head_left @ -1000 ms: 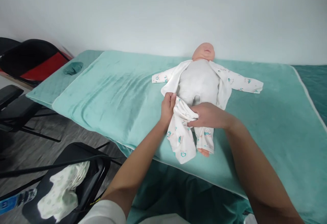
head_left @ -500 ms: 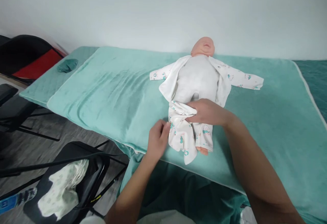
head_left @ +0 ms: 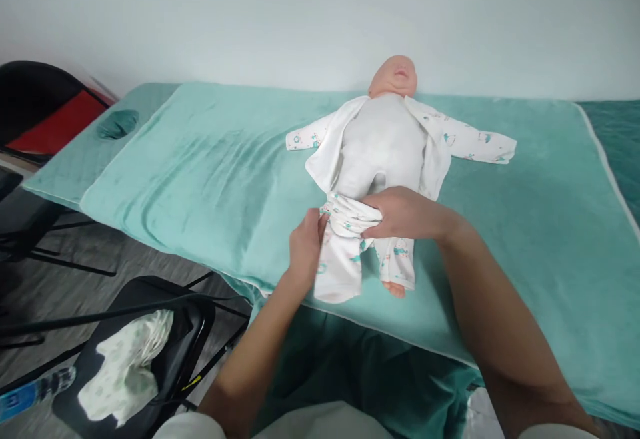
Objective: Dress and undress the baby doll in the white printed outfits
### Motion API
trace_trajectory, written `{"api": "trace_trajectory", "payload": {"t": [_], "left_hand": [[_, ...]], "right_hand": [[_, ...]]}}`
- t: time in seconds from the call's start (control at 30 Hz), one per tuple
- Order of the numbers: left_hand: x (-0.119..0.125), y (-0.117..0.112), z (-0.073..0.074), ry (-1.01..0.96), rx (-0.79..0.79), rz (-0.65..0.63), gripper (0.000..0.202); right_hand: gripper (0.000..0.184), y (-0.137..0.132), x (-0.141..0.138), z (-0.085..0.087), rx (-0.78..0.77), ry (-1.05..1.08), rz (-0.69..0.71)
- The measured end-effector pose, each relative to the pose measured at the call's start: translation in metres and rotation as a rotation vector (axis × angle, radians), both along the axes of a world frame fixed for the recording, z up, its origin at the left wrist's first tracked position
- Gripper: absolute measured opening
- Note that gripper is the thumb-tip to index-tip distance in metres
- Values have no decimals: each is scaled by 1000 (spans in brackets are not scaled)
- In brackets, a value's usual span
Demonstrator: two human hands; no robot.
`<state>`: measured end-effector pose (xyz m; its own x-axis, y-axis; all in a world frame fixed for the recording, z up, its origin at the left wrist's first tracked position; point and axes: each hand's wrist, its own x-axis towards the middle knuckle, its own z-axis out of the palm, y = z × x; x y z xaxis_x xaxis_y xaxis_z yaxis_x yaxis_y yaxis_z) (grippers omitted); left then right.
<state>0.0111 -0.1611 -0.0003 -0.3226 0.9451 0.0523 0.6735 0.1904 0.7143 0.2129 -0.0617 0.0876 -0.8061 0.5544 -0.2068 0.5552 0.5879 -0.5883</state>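
Observation:
A baby doll (head_left: 383, 135) lies on its back on a green-covered table, its head toward the wall. It wears a white printed jacket (head_left: 480, 145), spread open at the front with both sleeves out to the sides. White printed pants (head_left: 340, 262) are bunched around its legs; one bare foot (head_left: 395, 289) pokes out of the leg on the right, while the other foot is hidden in cloth. My left hand (head_left: 306, 245) pinches the outer edge of the pants. With my right hand (head_left: 403, 213) I grip the gathered waistband between thumb and fingers.
A black folding chair (head_left: 183, 365) at lower left carries a pale patterned cloth (head_left: 125, 372). Beside it is a water bottle (head_left: 37, 392). A black and red chair (head_left: 55, 119) stands at the far left. The wall (head_left: 280, 19) runs along the table's back edge.
My left hand has moved up along the pants, gathering the fabric. The left pant leg now hangs straighter and more to the left. My right hand keeps its hold; the view has shifted slightly.

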Motion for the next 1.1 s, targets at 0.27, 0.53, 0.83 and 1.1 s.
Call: {"api": "trace_trajectory", "payload": {"t": [0.27, 0.53, 0.83, 1.1], "left_hand": [[-8, 46, -4, 19, 158, -38, 18], [-8, 65, -9, 114, 255, -14, 19], [-8, 77, 14, -544, 419, -153, 31], [-18, 84, 42, -359, 151, -597, 28]], "right_hand": [[13, 4, -1, -10, 23, 152, -271], [15, 4, -10, -18, 71, 182, -537], [43, 8, 16, -5, -284, 537, -398], [20, 24, 23, -27, 56, 748, -679]]}}
